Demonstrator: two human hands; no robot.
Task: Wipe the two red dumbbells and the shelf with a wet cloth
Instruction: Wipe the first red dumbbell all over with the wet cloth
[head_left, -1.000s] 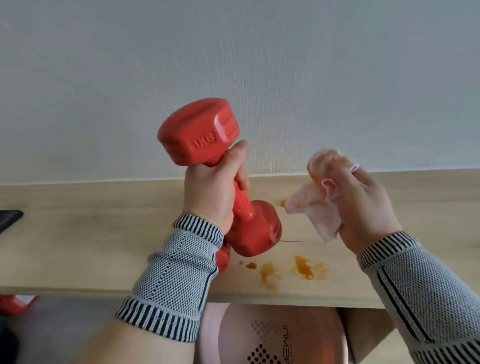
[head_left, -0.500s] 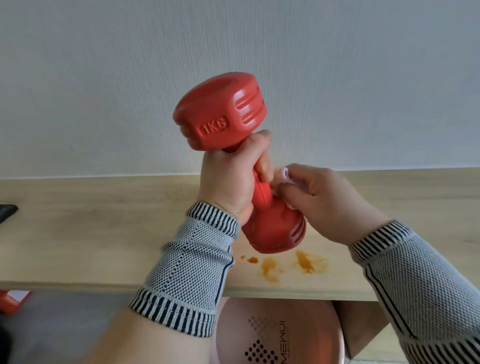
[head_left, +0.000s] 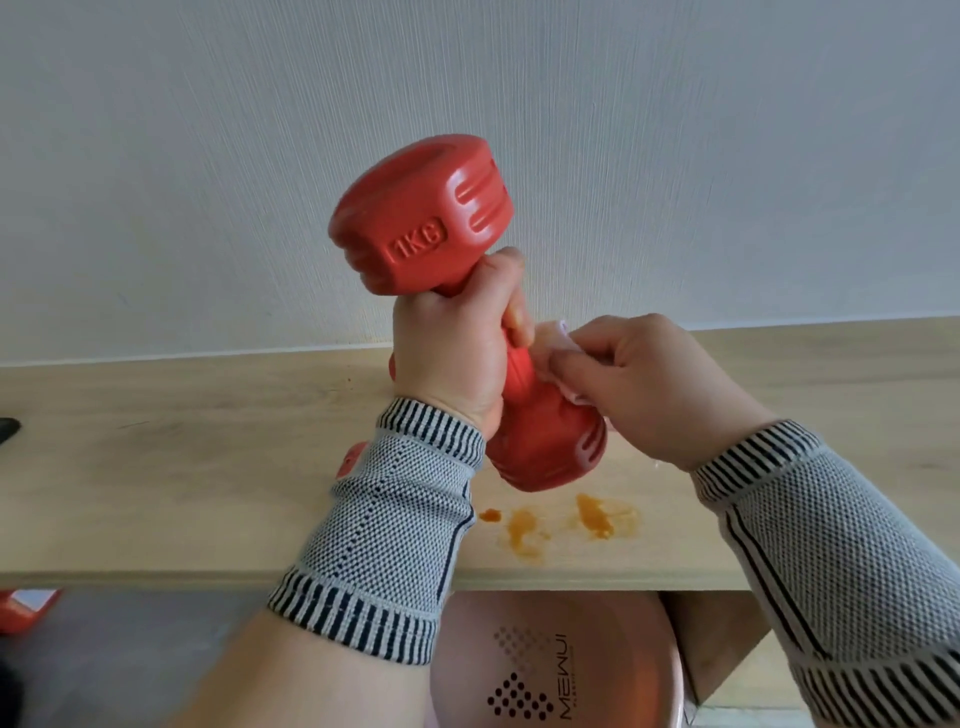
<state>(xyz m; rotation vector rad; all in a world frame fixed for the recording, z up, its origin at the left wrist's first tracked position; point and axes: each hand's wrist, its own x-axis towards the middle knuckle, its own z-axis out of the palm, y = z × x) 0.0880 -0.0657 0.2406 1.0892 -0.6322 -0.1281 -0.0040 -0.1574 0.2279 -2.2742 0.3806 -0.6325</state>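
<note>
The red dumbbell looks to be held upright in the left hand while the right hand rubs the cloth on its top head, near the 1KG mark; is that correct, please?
Not quite. The head view shows the left hand holding the red dumbbell upright, but the right hand presses the cloth against the handle and lower head, not the top head with the 1KG mark.

2 dumbbells (head_left: 421, 218), maybe; 1 cloth (head_left: 550, 343)
</note>
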